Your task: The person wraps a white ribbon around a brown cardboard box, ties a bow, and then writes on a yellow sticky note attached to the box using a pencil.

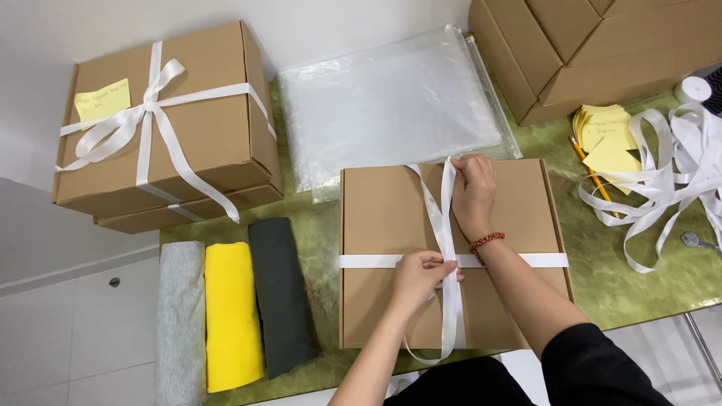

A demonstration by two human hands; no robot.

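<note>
A flat brown cardboard box (383, 218) lies on the green table in front of me. A white ribbon (445, 233) runs across it sideways and lengthwise, crossing near the middle. My left hand (417, 274) pinches the ribbon at the crossing. My right hand (474, 192), with a red bead bracelet on the wrist, holds the ribbon's far end up near the box's back edge.
Two stacked boxes (203, 113) tied with a white bow and bearing a yellow note stand at the left. Folded grey (180, 323), yellow (232, 316) and dark cloths (282, 293) lie beside my box. Clear plastic bags (391, 105), more cartons (594, 45), yellow notes (605, 135), a pencil and loose ribbon (669, 173) fill the back and right.
</note>
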